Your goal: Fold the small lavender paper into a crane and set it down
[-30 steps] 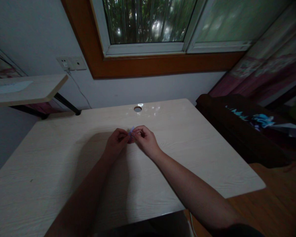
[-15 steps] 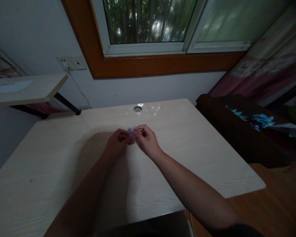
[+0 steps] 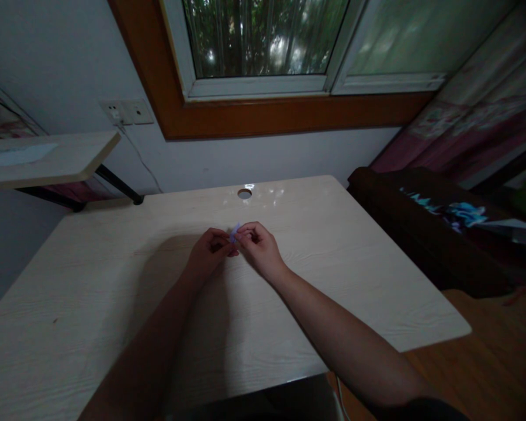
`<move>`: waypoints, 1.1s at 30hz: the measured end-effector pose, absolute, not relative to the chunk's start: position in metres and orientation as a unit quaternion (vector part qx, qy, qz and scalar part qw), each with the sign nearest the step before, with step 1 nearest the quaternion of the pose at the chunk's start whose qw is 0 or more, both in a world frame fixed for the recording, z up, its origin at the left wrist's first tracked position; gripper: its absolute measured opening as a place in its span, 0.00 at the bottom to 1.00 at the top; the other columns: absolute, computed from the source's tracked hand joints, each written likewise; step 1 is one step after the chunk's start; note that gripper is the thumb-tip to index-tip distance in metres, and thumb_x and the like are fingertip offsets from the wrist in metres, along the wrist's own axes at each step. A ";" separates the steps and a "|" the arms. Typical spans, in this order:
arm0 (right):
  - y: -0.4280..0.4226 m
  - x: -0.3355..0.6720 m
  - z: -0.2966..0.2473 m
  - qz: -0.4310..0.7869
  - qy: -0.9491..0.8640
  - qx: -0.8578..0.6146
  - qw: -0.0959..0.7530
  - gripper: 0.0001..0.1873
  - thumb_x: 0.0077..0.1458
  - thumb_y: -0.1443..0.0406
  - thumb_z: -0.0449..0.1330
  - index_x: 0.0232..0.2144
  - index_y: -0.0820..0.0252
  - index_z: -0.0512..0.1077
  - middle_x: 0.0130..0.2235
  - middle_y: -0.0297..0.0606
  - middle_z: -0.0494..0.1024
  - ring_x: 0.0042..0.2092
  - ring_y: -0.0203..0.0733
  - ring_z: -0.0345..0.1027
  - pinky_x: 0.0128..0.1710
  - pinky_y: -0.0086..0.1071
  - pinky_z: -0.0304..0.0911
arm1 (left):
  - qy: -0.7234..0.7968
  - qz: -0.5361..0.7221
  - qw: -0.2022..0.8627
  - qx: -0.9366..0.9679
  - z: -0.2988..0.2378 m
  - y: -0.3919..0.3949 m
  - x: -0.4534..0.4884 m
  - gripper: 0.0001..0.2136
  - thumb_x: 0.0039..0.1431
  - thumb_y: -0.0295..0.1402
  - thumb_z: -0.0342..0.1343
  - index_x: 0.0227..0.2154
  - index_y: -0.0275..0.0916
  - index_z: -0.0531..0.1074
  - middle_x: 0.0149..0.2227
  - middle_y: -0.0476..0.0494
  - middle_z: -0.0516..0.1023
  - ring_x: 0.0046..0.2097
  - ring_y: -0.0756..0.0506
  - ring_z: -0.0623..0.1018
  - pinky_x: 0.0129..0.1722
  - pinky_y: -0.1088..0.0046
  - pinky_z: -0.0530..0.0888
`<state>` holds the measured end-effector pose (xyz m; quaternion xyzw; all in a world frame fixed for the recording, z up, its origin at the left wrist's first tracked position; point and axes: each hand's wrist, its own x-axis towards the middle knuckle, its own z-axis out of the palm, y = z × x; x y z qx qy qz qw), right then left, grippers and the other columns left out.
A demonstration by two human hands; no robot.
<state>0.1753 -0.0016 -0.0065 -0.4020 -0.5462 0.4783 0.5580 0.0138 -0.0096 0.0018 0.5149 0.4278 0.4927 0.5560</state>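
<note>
Both of my hands meet over the middle of a pale wooden desk [image 3: 114, 280]. My left hand [image 3: 208, 252] and my right hand [image 3: 258, 248] are curled, fingertips pinched together on a tiny pale purple piece [image 3: 234, 233] that looks like folded paper. Only its upper corner shows between the fingers; the rest is hidden. Both forearms rest low over the desk, reaching in from the near edge.
A round cable hole [image 3: 244, 193] sits near the desk's far edge. A side shelf [image 3: 48, 158] juts out at the left below a wall socket [image 3: 127, 111]. A dark sofa [image 3: 421, 222] stands at the right, a window [image 3: 263, 41] behind.
The hands have hardly moved. The purple piece has shifted slightly between the fingertips, and the left fingers have settled a little lower.
</note>
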 end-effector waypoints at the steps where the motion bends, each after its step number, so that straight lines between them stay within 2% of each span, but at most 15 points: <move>1: -0.002 0.175 -0.007 0.484 -0.548 -0.400 0.553 0.11 0.53 0.57 0.65 0.35 0.56 0.72 0.30 0.33 0.75 0.30 0.36 0.69 0.31 0.31 0.65 | 0.426 0.495 0.554 0.516 0.002 -0.010 0.014 0.17 0.46 0.36 0.69 0.36 0.38 0.68 0.26 0.51 0.78 0.30 0.47 0.81 0.37 0.67 0.79; 8: -0.003 0.176 -0.009 0.498 -0.569 -0.390 0.526 0.11 0.56 0.56 0.63 0.37 0.55 0.71 0.31 0.34 0.76 0.31 0.38 0.72 0.33 0.33 0.67 | 0.436 0.494 0.538 0.526 0.001 -0.009 0.011 0.18 0.46 0.38 0.69 0.36 0.38 0.68 0.26 0.50 0.78 0.30 0.46 0.81 0.37 0.67 0.79; 11: -0.003 0.176 -0.010 0.494 -0.568 -0.383 0.536 0.11 0.59 0.56 0.60 0.40 0.55 0.71 0.34 0.34 0.77 0.32 0.36 0.71 0.33 0.31 0.67 | 0.442 0.508 0.526 0.520 0.002 -0.009 0.013 0.19 0.45 0.39 0.69 0.35 0.38 0.67 0.25 0.51 0.78 0.30 0.46 0.82 0.36 0.67 0.80; 14: -0.002 0.176 -0.012 0.513 -0.542 -0.363 0.558 0.12 0.57 0.56 0.61 0.41 0.54 0.70 0.36 0.34 0.77 0.32 0.35 0.71 0.32 0.30 0.67 | 0.440 0.518 0.521 0.517 0.002 -0.009 0.013 0.20 0.45 0.40 0.69 0.35 0.39 0.66 0.25 0.51 0.78 0.30 0.45 0.82 0.36 0.66 0.80; 23: 0.001 0.176 -0.013 0.535 -0.544 -0.362 0.536 0.12 0.55 0.57 0.63 0.36 0.55 0.68 0.27 0.30 0.74 0.28 0.37 0.71 0.30 0.31 0.66 | 0.427 0.503 0.538 0.524 0.000 -0.009 0.012 0.17 0.48 0.38 0.67 0.37 0.38 0.69 0.28 0.49 0.79 0.33 0.45 0.83 0.39 0.65 0.80; 33: -0.002 0.177 -0.007 0.478 -0.569 -0.409 0.529 0.11 0.53 0.57 0.64 0.34 0.56 0.69 0.25 0.29 0.72 0.28 0.36 0.67 0.30 0.30 0.62 | 0.429 0.502 0.544 0.518 0.001 -0.008 0.012 0.19 0.47 0.38 0.68 0.38 0.39 0.65 0.26 0.52 0.77 0.30 0.45 0.82 0.37 0.66 0.79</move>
